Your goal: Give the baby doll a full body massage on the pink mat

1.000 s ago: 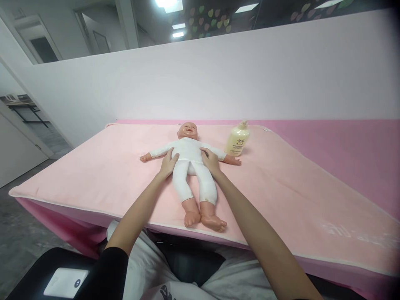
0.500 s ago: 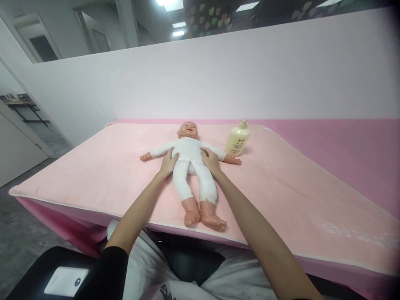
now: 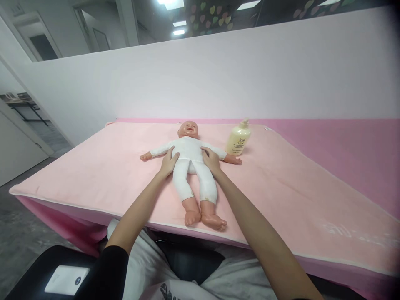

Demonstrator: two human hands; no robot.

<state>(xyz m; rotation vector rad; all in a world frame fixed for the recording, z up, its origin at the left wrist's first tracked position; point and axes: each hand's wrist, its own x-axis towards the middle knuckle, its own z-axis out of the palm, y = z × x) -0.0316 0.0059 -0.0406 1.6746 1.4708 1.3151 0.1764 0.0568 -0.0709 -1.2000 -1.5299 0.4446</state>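
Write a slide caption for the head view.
Left hand and right hand on the sides of a baby doll lying face up on a pink blanket, yellow pump bottle beside it.

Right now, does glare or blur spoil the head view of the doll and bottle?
Head view, middle: the doll and pump bottle look fairly sharp, though the bottle's smallest print is unreadable; head view, top: one light is blown out, away from both; head view, upper right: corner darkens.
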